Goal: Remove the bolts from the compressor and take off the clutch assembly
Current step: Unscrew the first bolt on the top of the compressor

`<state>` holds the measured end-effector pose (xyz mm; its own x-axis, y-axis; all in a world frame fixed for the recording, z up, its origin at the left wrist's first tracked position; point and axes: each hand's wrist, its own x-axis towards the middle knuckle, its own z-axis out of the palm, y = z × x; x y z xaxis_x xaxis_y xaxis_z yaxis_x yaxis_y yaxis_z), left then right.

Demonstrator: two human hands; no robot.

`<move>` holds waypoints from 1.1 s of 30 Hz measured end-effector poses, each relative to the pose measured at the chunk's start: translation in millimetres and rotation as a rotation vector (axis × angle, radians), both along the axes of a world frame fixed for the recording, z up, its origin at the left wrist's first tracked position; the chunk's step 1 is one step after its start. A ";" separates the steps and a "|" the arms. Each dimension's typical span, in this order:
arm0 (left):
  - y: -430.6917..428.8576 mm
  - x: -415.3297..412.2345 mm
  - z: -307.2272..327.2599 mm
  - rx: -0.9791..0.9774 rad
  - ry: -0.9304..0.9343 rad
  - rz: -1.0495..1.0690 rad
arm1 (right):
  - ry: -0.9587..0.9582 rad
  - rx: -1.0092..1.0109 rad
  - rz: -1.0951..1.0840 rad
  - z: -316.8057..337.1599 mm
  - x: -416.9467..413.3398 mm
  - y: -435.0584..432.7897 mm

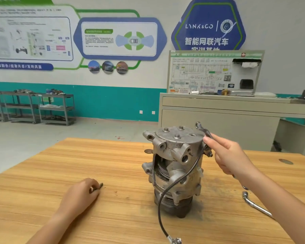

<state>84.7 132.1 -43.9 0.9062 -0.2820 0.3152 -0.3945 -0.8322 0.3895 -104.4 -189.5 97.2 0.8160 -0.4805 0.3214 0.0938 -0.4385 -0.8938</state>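
A grey metal compressor (pixel 174 166) stands upright on the wooden table (pixel 42 173), its dark clutch pulley (pixel 173 205) at the bottom. Three bolts (pixel 177 136) stick up from its top plate. My right hand (pixel 231 155) reaches to the compressor's upper right edge, its fingertips touching the top rim next to a metal bracket (pixel 203 131). My left hand (pixel 84 194) rests on the table to the left, fingers curled round a small dark bolt (pixel 97 188). A black cable (pixel 165 199) hangs from the compressor to the table's front edge.
An L-shaped socket wrench (pixel 253 204) lies on the table to the right of the compressor, under my right forearm. A grey cabinet (pixel 218 117) with a wiring board stands behind. Metal shelving carts (pixel 55 108) line the far left wall.
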 end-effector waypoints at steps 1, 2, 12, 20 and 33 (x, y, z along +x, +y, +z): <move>-1.9 1.0 1.6 0.039 -0.001 -0.001 | 0.000 -0.016 0.006 -0.1 -0.2 0.2; -6.5 2.0 3.7 0.031 -0.008 -0.010 | -0.001 -0.033 0.010 -0.3 -0.5 0.5; -137.8 -63.8 129.9 -0.833 0.065 -0.540 | 0.045 -0.120 0.090 9.7 0.7 -8.6; -143.7 -94.4 120.0 -0.836 -0.094 -0.492 | -0.019 -0.122 -0.060 6.6 4.0 -29.9; -156.9 -97.0 111.0 -0.982 -0.193 -0.597 | 0.356 -1.239 -0.295 53.1 -45.1 11.5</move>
